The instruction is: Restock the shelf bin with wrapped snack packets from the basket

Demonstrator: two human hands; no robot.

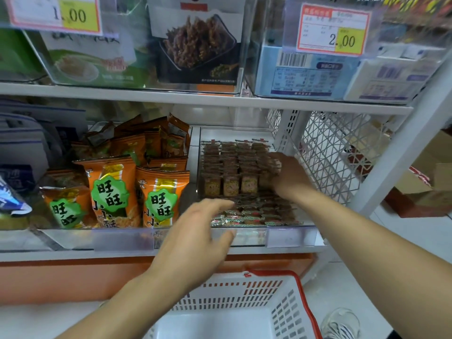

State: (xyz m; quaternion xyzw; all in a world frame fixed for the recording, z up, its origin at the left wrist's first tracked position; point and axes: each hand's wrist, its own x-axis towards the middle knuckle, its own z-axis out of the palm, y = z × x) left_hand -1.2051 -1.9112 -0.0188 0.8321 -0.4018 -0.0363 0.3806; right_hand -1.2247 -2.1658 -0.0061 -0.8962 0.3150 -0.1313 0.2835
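Snack packets (241,165) fill the clear shelf bin (288,237), standing in rows that run near to far. My right hand (288,174) presses the right row, fingers hidden; my left hand (195,238) hovers near, fingers spread. Pushing hard could topple rows, I think. The basket (276,311) below looks empty.

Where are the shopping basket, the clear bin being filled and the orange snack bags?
basket (281,311), head view, its right slotted wall.
clear bin (288,237), head view, its front lip.
orange snack bags (111,189), head view, middle bag's front.
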